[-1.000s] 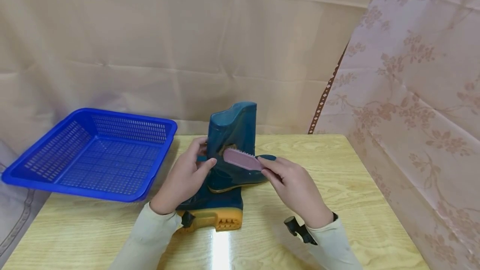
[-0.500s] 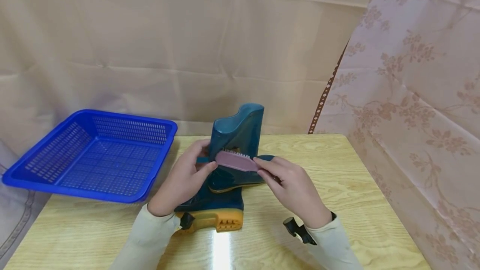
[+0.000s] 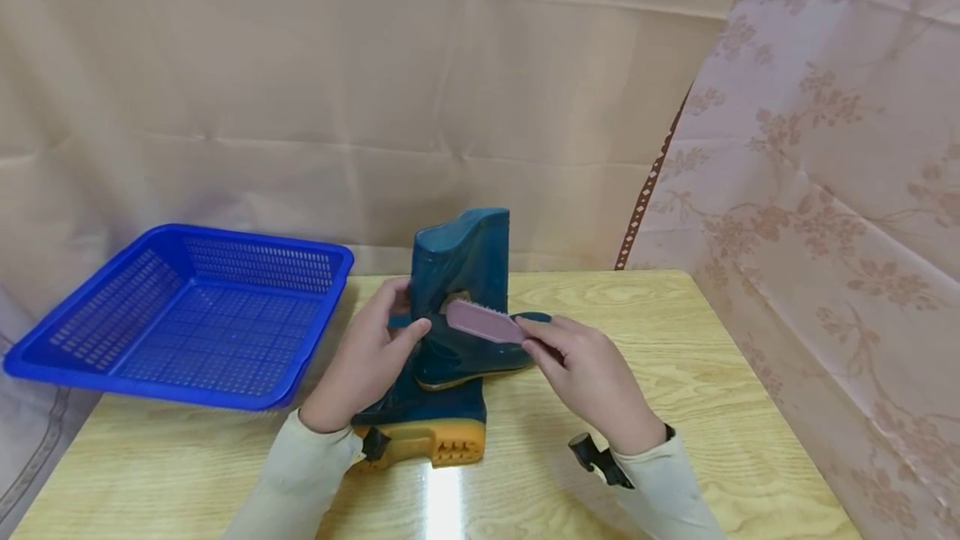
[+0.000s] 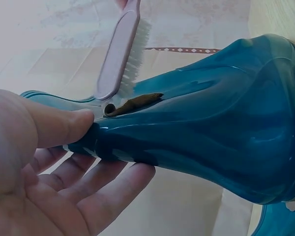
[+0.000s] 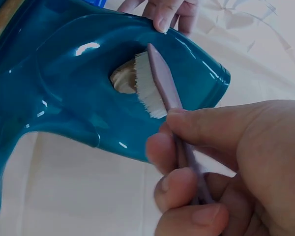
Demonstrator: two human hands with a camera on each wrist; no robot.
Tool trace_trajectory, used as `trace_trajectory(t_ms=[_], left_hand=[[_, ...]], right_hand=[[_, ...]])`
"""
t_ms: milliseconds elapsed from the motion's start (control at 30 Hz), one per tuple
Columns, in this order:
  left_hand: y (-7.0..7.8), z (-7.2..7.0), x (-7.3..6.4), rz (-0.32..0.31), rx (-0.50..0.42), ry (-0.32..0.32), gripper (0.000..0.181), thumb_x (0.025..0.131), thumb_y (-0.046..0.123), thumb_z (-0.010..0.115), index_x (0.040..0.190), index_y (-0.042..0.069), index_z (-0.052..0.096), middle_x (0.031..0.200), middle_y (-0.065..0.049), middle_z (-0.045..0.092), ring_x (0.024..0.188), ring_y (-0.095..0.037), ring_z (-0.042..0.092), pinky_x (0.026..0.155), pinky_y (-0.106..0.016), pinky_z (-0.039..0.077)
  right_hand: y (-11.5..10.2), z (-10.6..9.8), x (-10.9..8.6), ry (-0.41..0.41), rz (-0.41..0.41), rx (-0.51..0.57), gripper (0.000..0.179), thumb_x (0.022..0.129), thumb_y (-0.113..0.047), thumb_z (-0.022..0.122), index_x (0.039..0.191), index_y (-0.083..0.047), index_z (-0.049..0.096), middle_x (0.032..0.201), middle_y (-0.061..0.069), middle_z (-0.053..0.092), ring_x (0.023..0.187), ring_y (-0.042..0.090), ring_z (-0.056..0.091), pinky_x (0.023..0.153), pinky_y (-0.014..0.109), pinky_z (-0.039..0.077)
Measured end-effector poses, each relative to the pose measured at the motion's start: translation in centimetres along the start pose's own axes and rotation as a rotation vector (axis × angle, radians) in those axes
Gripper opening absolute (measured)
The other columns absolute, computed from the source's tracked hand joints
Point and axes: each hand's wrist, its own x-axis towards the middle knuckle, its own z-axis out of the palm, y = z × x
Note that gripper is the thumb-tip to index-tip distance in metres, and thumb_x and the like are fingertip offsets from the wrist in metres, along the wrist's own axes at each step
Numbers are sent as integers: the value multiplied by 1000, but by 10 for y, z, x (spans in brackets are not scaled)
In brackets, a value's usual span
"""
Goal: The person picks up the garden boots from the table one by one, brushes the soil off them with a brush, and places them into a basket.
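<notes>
A teal rubber boot [image 3: 480, 252] stands upright, its toe pointing right. My left hand [image 3: 367, 357] grips its shaft from the left, thumb in front and fingers behind. A brown, curled patch [image 4: 135, 103] shows on the side of the shaft. My right hand [image 3: 592, 373] holds a pink brush [image 3: 483, 323] by the handle between thumb and fingers. The brush's white bristles [image 5: 148, 86] are right at the patch, partly covering it in the right wrist view. Below the upright boot, a second rubber boot [image 3: 450, 402] lies on its side with its yellow sole towards me.
A blue plastic basket [image 3: 315, 332] with perforated sides stands on the left of the wooden table [image 3: 645, 315]. A beige cloth [image 3: 375, 90] hangs behind the table, and a floral cloth [image 3: 840, 190] hangs on the right.
The brush has gone left and then back right across the boot's shaft. The boot leaned right half a second ago and stands straighter now. Both hands keep their holds.
</notes>
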Motion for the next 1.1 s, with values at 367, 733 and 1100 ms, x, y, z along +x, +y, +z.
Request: trace_trajectory(t_ms=[367,733,1100], left_hand=[[3,2,-3,7,-7,-12,48,103,9,64,147,14,46,137,-6,59,122,-26,60,95,-48,58],[8,0,-3,17,39,-20,48,104,13,63,148,11,45,137,-8,59,120,-26,59,94,-49,58],[3,2,-3,23,35,-15,47,103,12,64,147,11,46,135,-9,60,119,-26,60,94,-50,57]], right_hand=[[-4,-3,-2,46,-148,80,30,97,-16,74,127,-14,75,78,-11,56,59,3,42,49,20,36],[-1,0,1,28,-55,10,30,98,-18,73,128,-17,75,75,-12,53,56,5,40,48,22,35],[4,-4,-2,-32,41,20,27,100,-20,71,126,-17,76,73,-11,51,57,7,42,49,23,35]])
